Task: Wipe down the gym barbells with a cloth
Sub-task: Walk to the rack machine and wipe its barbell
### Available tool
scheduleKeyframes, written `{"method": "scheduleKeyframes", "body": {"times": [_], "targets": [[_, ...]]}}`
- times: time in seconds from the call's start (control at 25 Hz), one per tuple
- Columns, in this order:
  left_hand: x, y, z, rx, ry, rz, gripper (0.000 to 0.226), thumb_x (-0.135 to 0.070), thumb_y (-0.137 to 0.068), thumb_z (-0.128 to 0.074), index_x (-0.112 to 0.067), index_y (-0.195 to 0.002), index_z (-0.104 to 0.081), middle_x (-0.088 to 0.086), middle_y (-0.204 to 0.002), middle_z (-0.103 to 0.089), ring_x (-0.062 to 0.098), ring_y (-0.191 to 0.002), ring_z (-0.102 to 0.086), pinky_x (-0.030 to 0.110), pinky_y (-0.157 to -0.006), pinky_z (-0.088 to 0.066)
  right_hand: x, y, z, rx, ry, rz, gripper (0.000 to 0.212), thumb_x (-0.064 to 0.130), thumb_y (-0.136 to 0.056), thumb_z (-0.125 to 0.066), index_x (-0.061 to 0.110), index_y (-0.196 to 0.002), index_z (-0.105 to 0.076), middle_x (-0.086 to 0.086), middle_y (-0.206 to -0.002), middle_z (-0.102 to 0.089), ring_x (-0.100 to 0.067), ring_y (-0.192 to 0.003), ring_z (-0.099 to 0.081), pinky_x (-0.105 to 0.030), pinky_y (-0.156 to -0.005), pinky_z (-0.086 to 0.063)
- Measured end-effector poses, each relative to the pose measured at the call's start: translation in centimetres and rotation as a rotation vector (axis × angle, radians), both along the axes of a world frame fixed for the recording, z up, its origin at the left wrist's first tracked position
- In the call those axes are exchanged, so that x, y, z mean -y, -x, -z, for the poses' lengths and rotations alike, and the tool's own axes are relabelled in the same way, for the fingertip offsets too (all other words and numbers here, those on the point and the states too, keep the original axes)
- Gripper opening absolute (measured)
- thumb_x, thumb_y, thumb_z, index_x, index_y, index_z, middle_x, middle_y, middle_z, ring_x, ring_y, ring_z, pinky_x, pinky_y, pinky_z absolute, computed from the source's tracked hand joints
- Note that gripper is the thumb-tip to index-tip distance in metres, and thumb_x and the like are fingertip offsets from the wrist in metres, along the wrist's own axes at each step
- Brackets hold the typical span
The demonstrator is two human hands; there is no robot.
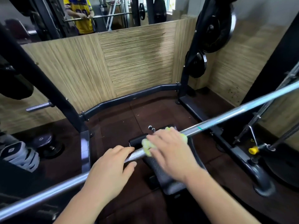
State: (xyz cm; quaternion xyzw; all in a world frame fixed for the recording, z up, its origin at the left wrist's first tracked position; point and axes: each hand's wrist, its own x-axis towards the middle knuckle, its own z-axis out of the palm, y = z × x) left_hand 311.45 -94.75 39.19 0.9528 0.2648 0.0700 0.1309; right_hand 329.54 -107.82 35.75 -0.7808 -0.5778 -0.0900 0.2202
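Observation:
A long silver barbell (226, 115) runs diagonally from the lower left to the upper right across the rack. My right hand (171, 151) presses a yellow-green cloth (146, 147) around the bar near its knurled middle. My left hand (110, 172) grips the bar just to the left of the cloth, fingers curled over it. The bar passes under both hands and is hidden there.
A black rack frame (182, 88) stands around me, with weight plates (215, 28) hung at the upper right. A black bench pad (163, 173) lies below the bar on dark rubber floor. A mirror shows a person in a yellow shirt (80, 15). Dumbbells (47, 141) sit at the left.

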Motion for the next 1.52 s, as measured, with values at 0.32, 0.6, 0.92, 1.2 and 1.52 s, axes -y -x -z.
{"method": "scheduleKeyframes", "body": {"times": [0.32, 0.6, 0.92, 1.2, 1.52], "targets": [[1.0, -5.7, 0.0, 0.02, 0.018, 0.173, 0.046, -0.055, -0.092, -0.047, -0.042, -0.136, -0.043, -0.027, -0.122, -0.049, -0.001, -0.118, -0.044, 0.025, -0.092, -0.044, 7.4, -14.9, -1.5, 0.022, -0.1, 0.52, 0.024, 0.023, -0.095, -0.047, 0.016, -0.101, -0.07, -0.009, -0.098, -0.069, -0.039, -0.097, -0.061, -0.054, -0.093, -0.045], [0.5, -12.4, -0.5, 0.004, 0.087, 0.476, 0.041, -0.068, -0.083, -0.038, -0.046, -0.117, -0.044, -0.025, -0.108, -0.049, 0.001, -0.112, -0.049, 0.028, -0.088, -0.046, 4.6, -5.9, 2.2, -0.067, -0.143, 0.205, 0.038, 0.032, -0.099, -0.05, 0.022, -0.134, -0.061, -0.001, -0.142, -0.057, -0.023, -0.142, -0.044, -0.045, -0.123, -0.022], [-0.5, -18.4, -0.5, 0.034, 0.16, 0.75, 0.061, -0.067, -0.087, -0.042, -0.046, -0.141, -0.023, -0.027, -0.135, -0.037, -0.001, -0.127, -0.04, 0.027, -0.099, -0.041, 8.0, -16.8, -0.5, -0.168, -0.149, 0.715, 0.037, 0.025, -0.1, -0.047, 0.007, -0.126, -0.066, -0.012, -0.124, -0.063, -0.035, -0.126, -0.054, -0.027, -0.125, -0.019], [0.0, -22.7, -0.4, 0.072, 0.201, 0.896, 0.061, -0.057, -0.089, -0.049, -0.047, -0.143, -0.023, -0.031, -0.139, -0.024, -0.003, -0.125, -0.041, 0.027, -0.094, -0.045, 8.3, -14.9, -0.3, -0.19, -0.066, 0.51, 0.04, 0.029, -0.104, -0.045, 0.015, -0.137, -0.06, -0.007, -0.145, -0.056, -0.018, -0.147, -0.035, -0.029, -0.127, -0.011], [3.9, -28.2, 0.1, 0.118, 0.178, 0.954, 0.065, -0.046, -0.093, -0.051, -0.041, -0.15, -0.019, -0.032, -0.153, -0.011, 0.001, -0.133, -0.036, 0.028, -0.105, -0.041, 9.8, -24.4, -0.8, -0.236, -0.036, 0.858, 0.039, 0.027, -0.103, -0.049, 0.012, -0.137, -0.06, -0.013, -0.149, -0.051, -0.031, -0.15, -0.031, -0.031, -0.124, -0.01]]}}
